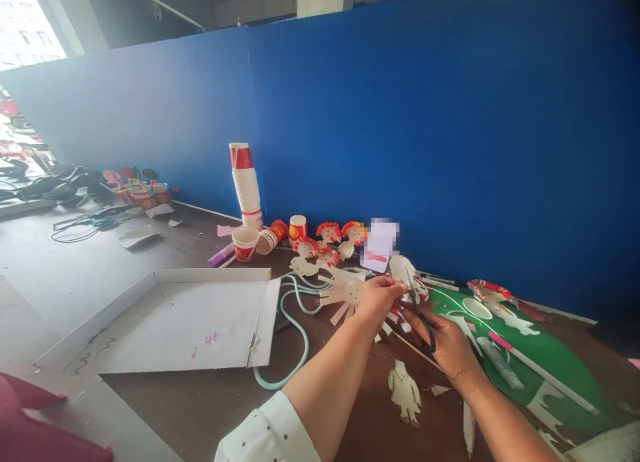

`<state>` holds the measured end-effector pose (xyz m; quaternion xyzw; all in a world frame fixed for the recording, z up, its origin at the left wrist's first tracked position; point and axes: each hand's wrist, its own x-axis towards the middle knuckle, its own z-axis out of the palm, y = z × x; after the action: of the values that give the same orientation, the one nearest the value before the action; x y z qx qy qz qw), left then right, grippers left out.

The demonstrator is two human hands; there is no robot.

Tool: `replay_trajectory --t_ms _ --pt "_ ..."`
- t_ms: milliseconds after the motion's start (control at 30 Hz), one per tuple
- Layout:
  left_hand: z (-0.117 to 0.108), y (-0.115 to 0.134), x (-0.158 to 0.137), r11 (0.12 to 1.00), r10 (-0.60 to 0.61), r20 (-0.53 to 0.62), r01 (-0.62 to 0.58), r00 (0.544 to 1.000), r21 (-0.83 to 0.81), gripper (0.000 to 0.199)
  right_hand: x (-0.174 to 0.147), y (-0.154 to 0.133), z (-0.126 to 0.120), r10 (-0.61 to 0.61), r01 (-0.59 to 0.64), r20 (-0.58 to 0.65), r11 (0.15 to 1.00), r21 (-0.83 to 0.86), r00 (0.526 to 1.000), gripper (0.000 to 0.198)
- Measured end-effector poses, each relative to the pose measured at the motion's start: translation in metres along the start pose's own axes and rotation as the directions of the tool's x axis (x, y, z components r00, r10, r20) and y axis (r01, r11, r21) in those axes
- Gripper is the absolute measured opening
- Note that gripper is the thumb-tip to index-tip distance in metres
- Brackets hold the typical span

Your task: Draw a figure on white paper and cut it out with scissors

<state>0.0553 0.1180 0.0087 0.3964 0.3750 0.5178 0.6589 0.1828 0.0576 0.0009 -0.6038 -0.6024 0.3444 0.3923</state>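
My left hand (383, 297) is closed in a pinch on a pale paper cutout (401, 269), partly hidden by the fingers. My right hand (453, 349) grips a pair of dark-handled scissors (427, 330), whose blades point up beside the left fingertips. Left of that hand is a pale paper face with radiating strips (345, 290); whether it is touched I cannot tell. Below the hands, a body-shaped paper cutout (405, 392) lies on the brown table (370, 409).
Paper figures with red fringes (329, 233) stand near the blue partition (425, 129). A tall stack of paper cups (247, 189) rises behind a white box lid (200, 322). A pale cable (300, 365) curls beside the lid. At right, a green mat (570, 375) carries scraps and a pink-capped marker (545, 372).
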Motion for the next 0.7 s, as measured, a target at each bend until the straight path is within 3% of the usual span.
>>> replay_trajectory --t_ms 700 --pt "0.011 -0.001 -0.005 0.999 -0.028 -0.078 0.027 0.997 -0.017 0.018 -0.005 -0.011 0.006 0.046 -0.04 -0.093 0.997 0.063 0.995 0.044"
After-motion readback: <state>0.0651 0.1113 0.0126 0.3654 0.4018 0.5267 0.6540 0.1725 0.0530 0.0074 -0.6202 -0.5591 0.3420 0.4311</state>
